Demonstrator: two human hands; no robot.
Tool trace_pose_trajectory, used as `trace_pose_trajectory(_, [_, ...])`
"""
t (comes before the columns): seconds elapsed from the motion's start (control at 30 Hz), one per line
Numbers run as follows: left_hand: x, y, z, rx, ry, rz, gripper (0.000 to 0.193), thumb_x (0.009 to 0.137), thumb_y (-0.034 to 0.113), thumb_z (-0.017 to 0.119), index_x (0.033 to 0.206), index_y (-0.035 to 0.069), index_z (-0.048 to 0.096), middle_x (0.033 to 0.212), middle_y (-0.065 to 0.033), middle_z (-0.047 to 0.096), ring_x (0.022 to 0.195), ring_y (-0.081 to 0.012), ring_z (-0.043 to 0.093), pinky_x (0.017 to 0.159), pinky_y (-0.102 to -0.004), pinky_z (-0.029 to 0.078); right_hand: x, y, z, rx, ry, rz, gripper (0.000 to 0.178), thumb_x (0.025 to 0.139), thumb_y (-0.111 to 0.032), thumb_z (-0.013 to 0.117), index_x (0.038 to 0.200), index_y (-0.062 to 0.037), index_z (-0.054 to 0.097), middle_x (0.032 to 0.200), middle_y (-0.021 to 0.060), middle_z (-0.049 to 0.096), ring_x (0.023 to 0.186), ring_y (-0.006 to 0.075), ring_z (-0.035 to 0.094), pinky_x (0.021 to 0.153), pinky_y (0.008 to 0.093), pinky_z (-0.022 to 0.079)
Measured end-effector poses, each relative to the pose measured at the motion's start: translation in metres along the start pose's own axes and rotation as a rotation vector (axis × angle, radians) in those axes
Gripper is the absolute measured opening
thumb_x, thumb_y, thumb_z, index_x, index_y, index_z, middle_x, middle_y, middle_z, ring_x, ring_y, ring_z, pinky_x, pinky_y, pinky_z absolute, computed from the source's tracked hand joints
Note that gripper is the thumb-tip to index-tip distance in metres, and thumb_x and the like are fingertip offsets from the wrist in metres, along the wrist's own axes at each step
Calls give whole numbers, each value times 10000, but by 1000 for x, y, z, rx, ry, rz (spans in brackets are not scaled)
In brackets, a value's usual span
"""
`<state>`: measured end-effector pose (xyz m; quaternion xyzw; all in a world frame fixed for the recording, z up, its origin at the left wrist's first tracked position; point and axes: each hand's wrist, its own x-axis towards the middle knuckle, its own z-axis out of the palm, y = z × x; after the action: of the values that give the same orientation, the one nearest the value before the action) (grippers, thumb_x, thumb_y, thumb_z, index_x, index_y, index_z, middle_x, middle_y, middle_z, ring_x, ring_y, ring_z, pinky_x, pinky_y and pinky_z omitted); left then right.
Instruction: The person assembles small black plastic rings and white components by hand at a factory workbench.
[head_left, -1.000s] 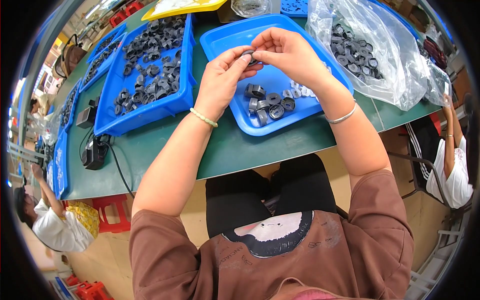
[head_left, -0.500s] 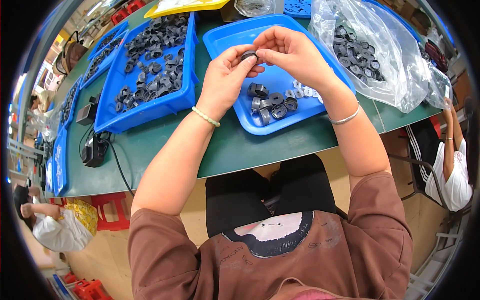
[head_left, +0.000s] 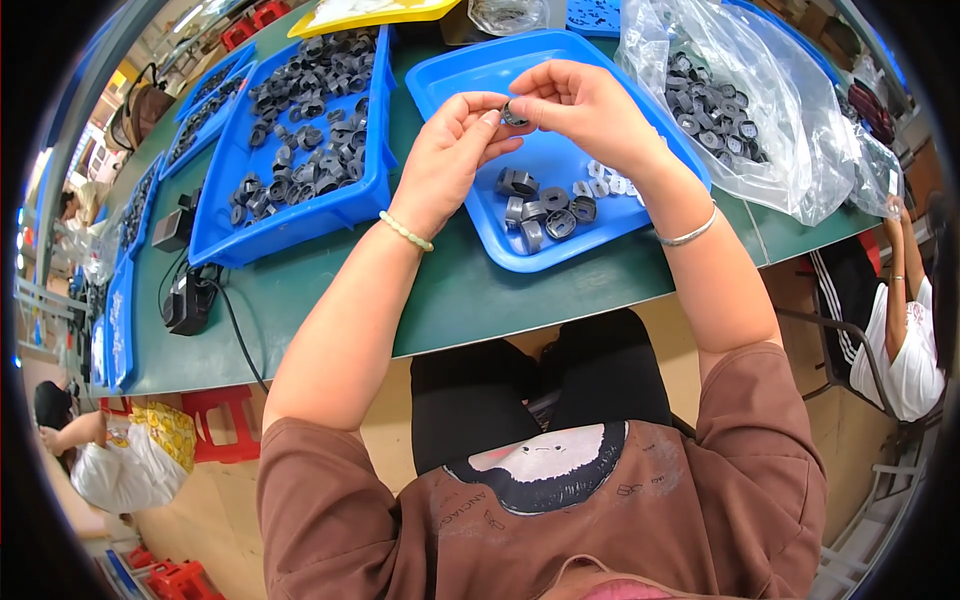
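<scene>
Above the blue tray, my two hands meet at a small dark round plastic part [head_left: 514,116]. My left hand [head_left: 455,145] is closed, its thumb and fingertips pressed to the part's left side. From the other side, my right hand [head_left: 580,108] pinches it with thumb and fingers, hiding much of it. Below them, the shallow blue tray [head_left: 515,262] holds several dark grey plastic caps [head_left: 560,223] at its near side. Small white plastic pieces [head_left: 602,180] lie beside these caps, partly behind my right wrist.
To the left stands a deep blue bin [head_left: 285,238] full of similar dark caps. A clear plastic bag [head_left: 790,150] with more caps lies at the right. A black device [head_left: 190,303] with a cable sits near the green table's [head_left: 450,325] front edge. Other people sit at both sides.
The dark part has turned in my fingers and tilted, with more of it now behind my right fingertips. My left hand has shifted slightly. At the far left, a person has leaned.
</scene>
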<state>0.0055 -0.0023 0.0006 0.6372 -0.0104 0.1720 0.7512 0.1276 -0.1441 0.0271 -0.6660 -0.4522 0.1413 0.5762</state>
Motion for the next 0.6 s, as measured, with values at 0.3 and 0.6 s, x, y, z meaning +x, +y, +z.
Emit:
trace_pose_trajectory(0.3, [-3, 5, 4, -10, 29, 131, 241, 944, 78, 575, 1175, 16, 545, 1087, -78, 635, 983, -151, 622, 882, -285, 519, -7, -19, 3, -236, 21, -361, 266, 767, -80, 762, 979, -7, 618, 867, 29, 631, 742, 101, 574, 700, 244, 494])
trace_pose_trajectory(0.6, [1, -6, -3, -27, 47, 188, 196, 914, 44, 615, 1108, 19, 601, 1074, -78, 657, 993, -135, 626, 866, -271, 510, -14, -25, 8, -556, 52, -623, 282, 684, -56, 796, 853, -44, 570, 813, 53, 566, 723, 186, 560, 657, 273, 487])
